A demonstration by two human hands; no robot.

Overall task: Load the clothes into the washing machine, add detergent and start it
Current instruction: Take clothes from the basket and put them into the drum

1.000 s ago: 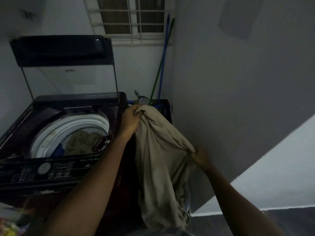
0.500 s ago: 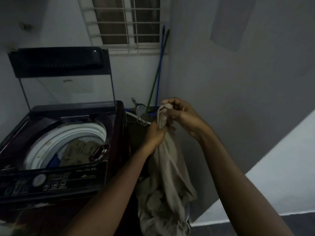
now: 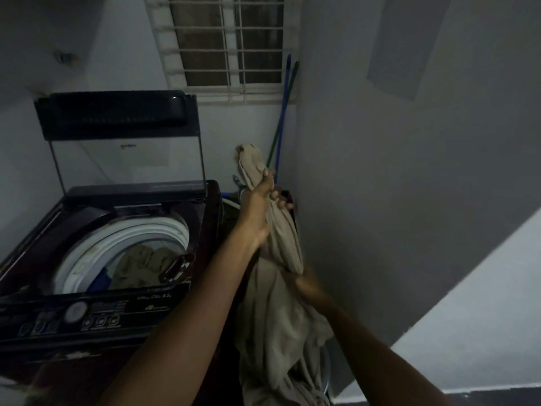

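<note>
A dark top-loading washing machine [image 3: 205, 218] stands at the left with its lid [image 3: 117, 115] raised. Inside its white drum ring [image 3: 123, 238] lie khaki clothes [image 3: 143, 265] and something blue. To the right of the machine a long beige garment [image 3: 278, 312] hangs down. My left hand [image 3: 263, 206] grips it high up, near its top end. My right hand [image 3: 307, 284] grips it lower down, at about its middle. The garment's bottom is bunched near the floor.
The machine's control panel [image 3: 87, 315] with a dial and buttons faces me. A blue pole and a green pole [image 3: 281, 124] lean in the corner under a barred window [image 3: 228, 39]. A grey wall [image 3: 409, 171] stands close on the right. A tap fitting [image 3: 238, 183] sits behind the garment.
My left hand has risen with the garment's top. My right hand has let go of the top and dropped down to grip the garment's middle.
</note>
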